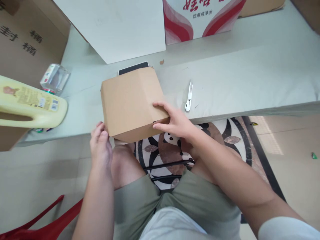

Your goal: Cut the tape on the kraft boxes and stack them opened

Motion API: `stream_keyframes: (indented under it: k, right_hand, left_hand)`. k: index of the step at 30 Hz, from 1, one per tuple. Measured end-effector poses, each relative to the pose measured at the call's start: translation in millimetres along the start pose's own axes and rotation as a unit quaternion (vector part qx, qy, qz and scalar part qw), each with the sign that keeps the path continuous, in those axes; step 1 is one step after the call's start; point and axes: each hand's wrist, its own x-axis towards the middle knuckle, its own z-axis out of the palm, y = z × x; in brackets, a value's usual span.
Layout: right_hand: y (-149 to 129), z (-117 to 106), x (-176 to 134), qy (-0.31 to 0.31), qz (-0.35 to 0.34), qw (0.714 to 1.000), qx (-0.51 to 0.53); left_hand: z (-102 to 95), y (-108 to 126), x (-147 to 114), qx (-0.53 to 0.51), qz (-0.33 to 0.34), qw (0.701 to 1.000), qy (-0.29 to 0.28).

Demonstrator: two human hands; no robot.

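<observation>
A plain brown cardboard box point(127, 103) sits at the near edge of the covered table, partly overhanging it. My right hand point(172, 120) grips its near right corner, fingers on the top face and thumb at the front edge. At the near left corner, my left hand point(101, 140) has its fingers curled against the box's side; some of them are hidden. A white utility knife point(189, 96) lies on the table to the right of the box. Just behind the box, a flat dark-topped object with a light rim point(133, 67) is partly covered by it.
A large white box point(120, 30) and a red-and-white carton point(200, 26) stand at the back. On the left are a pale yellow jug point(37, 103), a clear bottle point(56, 78) lying down and a big printed carton point(32, 36). A red chair point(57, 220) stands lower left.
</observation>
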Motion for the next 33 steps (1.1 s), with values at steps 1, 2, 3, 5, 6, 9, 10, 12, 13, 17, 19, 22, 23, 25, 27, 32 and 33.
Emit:
stream_keyframes:
  k: [1, 2, 3, 5, 6, 9, 10, 12, 13, 17, 19, 22, 23, 25, 27, 32, 33]
  right_hand:
    - [0, 0, 0, 0.001, -0.003, 1.0, 0.003]
    - [0, 0, 0, 0.002, -0.005, 1.0, 0.007]
    - [0, 0, 0, 0.004, -0.005, 1.0, 0.01]
    - [0, 0, 0, 0.008, -0.003, 1.0, 0.013]
    - [0, 0, 0, 0.007, -0.002, 1.0, 0.013]
    - [0, 1, 1, 0.004, 0.007, 1.0, 0.014]
    - [0, 1, 1, 0.004, 0.01, 1.0, 0.016]
    - [0, 2, 2, 0.003, 0.014, 1.0, 0.018]
    - [0, 3, 2, 0.004, 0.014, 1.0, 0.018]
    - [1, 3, 3, 0.011, 0.007, 1.0, 0.016]
    - [1, 3, 3, 0.023, 0.003, 1.0, 0.012]
    - [-1, 2, 3, 0.041, -0.003, 0.999, 0.011]
    - [-2, 2, 2, 0.045, -0.005, 0.999, 0.015]
    - [-3, 2, 2, 0.066, -0.003, 0.997, 0.035]
    - [-4, 1, 2, 0.106, 0.011, 0.993, 0.057]
    - [-4, -5, -1, 0.18, 0.013, 0.981, 0.075]
    - [-4, -7, -3, 0.175, 0.006, 0.981, 0.082]
  left_hand:
    - [0.4, 5, -1, -0.018, -0.002, 1.0, -0.002]
    - [0.3, 10, -2, -0.039, -0.012, 0.999, -0.009]
    - [-0.2, 15, -3, -0.059, -0.026, 0.998, -0.02]
    - [-2.2, 23, -6, -0.096, -0.049, 0.993, -0.045]
    - [-3.4, 25, -8, -0.113, -0.052, 0.991, -0.055]
    - [-6.5, 25, -9, -0.131, -0.02, 0.988, -0.073]
    - [-7.0, 22, -8, -0.123, 0.0, 0.989, -0.078]
    - [-7.2, 17, -5, -0.087, 0.044, 0.992, -0.084]
    - [-7.1, 14, -4, -0.069, 0.063, 0.992, -0.084]
    - [-6.3, 11, -2, -0.054, 0.064, 0.994, -0.07]
    - [-6.1, 13, -2, -0.047, 0.04, 0.997, -0.046]
    - [-5.4, 17, -3, -0.009, 0.008, 1.0, 0.0]
    - [-5.1, 19, -4, -0.005, -0.006, 1.0, 0.007]
    - [-4.5, 23, -6, -0.023, -0.036, 0.999, 0.005]
    - [-4.3, 27, -9, -0.063, -0.064, 0.996, -0.005]
    - [-13.5, 20, -6, -0.08, -0.04, 0.996, 0.015]
    - [-17.6, 15, -3, -0.058, -0.031, 0.998, 0.008]
